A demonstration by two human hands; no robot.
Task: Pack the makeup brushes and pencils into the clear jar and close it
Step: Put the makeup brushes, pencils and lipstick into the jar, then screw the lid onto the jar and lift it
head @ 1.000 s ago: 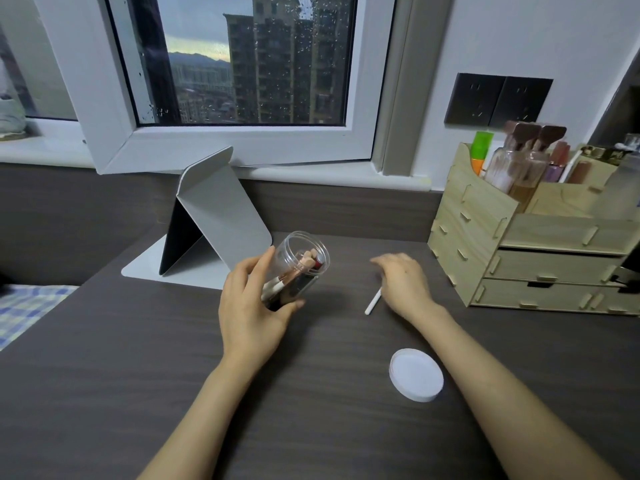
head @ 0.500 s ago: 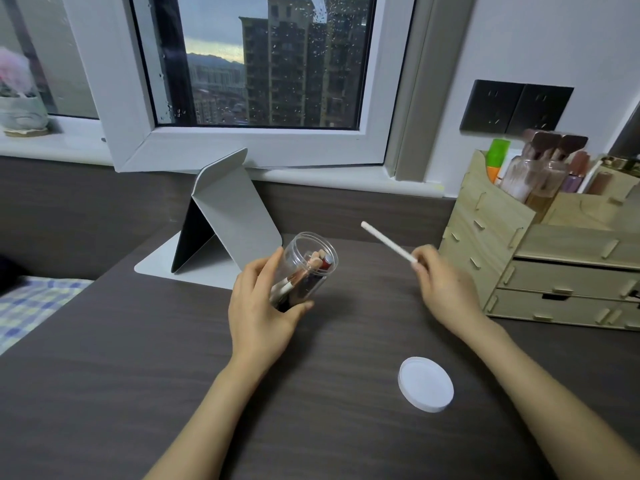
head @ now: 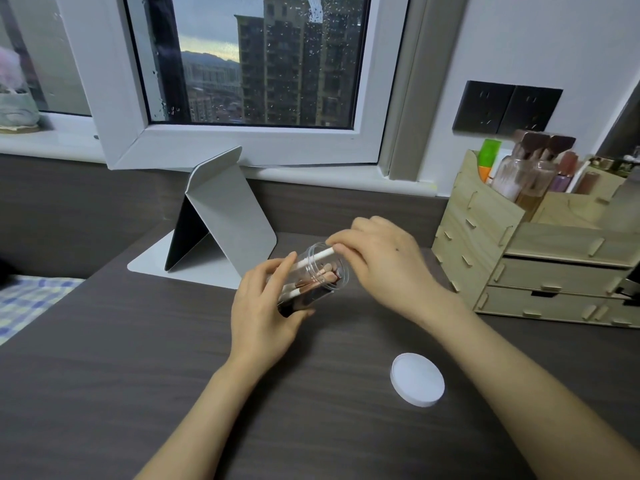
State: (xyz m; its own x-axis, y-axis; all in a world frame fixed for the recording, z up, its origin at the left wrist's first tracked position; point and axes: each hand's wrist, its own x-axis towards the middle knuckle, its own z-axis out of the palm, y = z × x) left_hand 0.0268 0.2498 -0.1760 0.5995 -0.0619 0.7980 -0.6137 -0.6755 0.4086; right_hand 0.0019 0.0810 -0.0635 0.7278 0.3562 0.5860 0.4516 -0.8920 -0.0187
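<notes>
My left hand (head: pixel 263 317) grips the clear jar (head: pixel 317 277), tilted with its open mouth facing up and to the right. Several brushes and pencils lie inside it. My right hand (head: pixel 384 261) pinches the end of a white pencil (head: pixel 313 258), whose other end is partly inside the jar mouth. The jar's white round lid (head: pixel 417 379) lies flat on the dark desk, to the right and nearer me, apart from both hands.
A grey folding stand mirror (head: pixel 221 216) stands behind the jar. A wooden drawer organizer (head: pixel 526 258) with bottles sits at the right against the wall. The window sill runs along the back. A checked cloth (head: pixel 31 299) shows at the left edge.
My right hand picked the white pencil up off the desk, lifted it, then brought it left to the jar mouth. The left hand kept the jar tilted in place.
</notes>
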